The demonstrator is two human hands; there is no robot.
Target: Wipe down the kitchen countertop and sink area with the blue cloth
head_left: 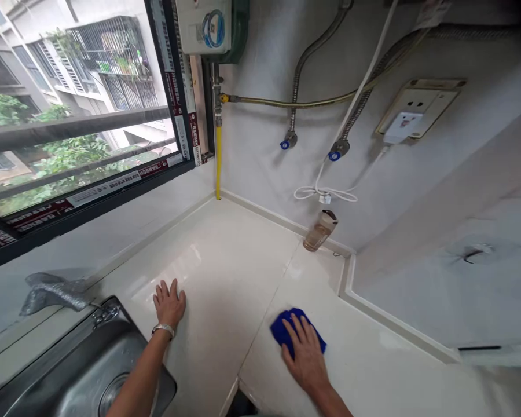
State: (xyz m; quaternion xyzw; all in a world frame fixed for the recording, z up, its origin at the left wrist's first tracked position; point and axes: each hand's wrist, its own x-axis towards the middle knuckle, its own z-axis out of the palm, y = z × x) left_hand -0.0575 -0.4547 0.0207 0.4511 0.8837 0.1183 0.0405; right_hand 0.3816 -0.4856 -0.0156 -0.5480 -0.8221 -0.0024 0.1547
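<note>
My right hand (305,354) lies flat on a folded blue cloth (282,329), pressing it against the cream countertop (226,272). The fingers are stretched out and slightly apart over the cloth, which shows around them. To the left, my left hand (169,305) rests palm down on the counter with its fingers spread and nothing in it. A silvery band (163,330) circles that wrist. The left forearm crosses over the near edge of a steel sink (69,370).
A brownish clear bottle (319,231) stands at the back wall. Above it hang a looped white cable (323,194), hoses with blue-capped valves (335,155) and a plugged socket (417,110). A wrapped faucet (54,292) sits behind the sink. A raised lip (386,315) edges the counter at right.
</note>
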